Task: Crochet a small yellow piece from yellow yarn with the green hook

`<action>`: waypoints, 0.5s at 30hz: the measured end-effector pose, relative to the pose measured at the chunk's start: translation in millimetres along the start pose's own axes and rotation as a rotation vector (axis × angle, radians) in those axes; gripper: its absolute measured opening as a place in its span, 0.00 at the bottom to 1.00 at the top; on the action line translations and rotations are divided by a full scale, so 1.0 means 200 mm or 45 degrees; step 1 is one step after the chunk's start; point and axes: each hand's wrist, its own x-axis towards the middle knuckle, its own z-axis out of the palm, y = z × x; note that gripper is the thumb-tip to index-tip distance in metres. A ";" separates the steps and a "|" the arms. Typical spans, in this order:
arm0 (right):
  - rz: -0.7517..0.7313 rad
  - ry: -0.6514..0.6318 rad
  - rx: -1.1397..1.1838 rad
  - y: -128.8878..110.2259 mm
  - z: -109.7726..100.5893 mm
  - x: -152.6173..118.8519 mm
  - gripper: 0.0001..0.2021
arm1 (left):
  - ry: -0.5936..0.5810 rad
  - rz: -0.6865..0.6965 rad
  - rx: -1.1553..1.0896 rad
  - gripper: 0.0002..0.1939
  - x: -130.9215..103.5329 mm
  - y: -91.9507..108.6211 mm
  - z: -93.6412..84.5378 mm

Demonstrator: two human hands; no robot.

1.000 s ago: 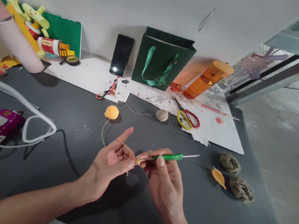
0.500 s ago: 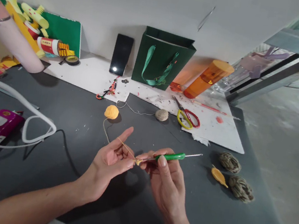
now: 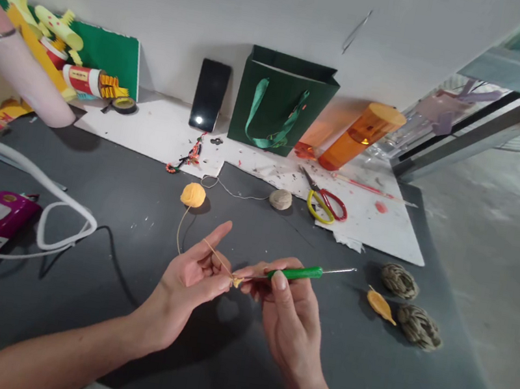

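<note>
My left hand (image 3: pixel 191 282) pinches a small yellow crochet piece (image 3: pixel 237 281) between thumb and fingers, its index finger raised with yellow yarn looped over it. That strand runs back to a yellow yarn ball (image 3: pixel 193 195) on the dark table. In my right hand (image 3: pixel 288 314) is a crochet hook with a green handle (image 3: pixel 297 273); one metal end points right, the other reaches the yellow piece. The hook's tip is too small to make out within the stitches. Both hands nearly meet above the table.
Right of my hands lie two grey-green yarn bundles (image 3: pixel 419 327) and a yellow leaf-shaped piece (image 3: pixel 381 304). Behind are a beige yarn ball (image 3: pixel 281 199), scissors (image 3: pixel 327 206), a phone (image 3: pixel 210 96), a green paper bag (image 3: pixel 282 102) and an orange bottle (image 3: pixel 362 138). A white cable (image 3: pixel 66 200) loops at left.
The hook and my right hand have shifted very slightly, the free metal end now a little farther right. The yarn between the ball and my left hand hangs in a slightly different curve.
</note>
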 end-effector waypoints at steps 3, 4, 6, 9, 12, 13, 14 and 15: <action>-0.033 -0.026 -0.050 0.01 -0.02 -0.01 0.10 | 0.005 0.010 0.014 0.42 0.00 0.00 0.00; -0.047 -0.036 -0.074 0.01 -0.02 -0.01 0.09 | 0.007 0.016 0.023 0.41 0.00 0.00 0.00; -0.084 -0.061 -0.125 0.01 -0.03 -0.02 0.08 | 0.008 0.036 0.054 0.39 0.00 -0.01 -0.01; -0.174 -0.094 -0.214 0.00 -0.03 -0.02 0.06 | -0.007 0.100 0.137 0.36 0.00 -0.02 -0.02; -0.299 -0.093 -0.359 -0.03 -0.01 -0.02 0.07 | -0.025 0.166 0.228 0.35 0.00 -0.02 -0.02; -0.342 -0.089 -0.405 -0.04 -0.01 -0.02 0.08 | -0.024 0.181 0.251 0.35 0.00 -0.02 -0.02; -0.375 -0.088 -0.444 -0.05 0.00 -0.02 0.08 | -0.021 0.192 0.273 0.35 0.00 -0.02 -0.02; -0.399 -0.086 -0.476 -0.06 0.00 -0.02 0.09 | -0.018 0.200 0.291 0.35 0.00 -0.01 -0.02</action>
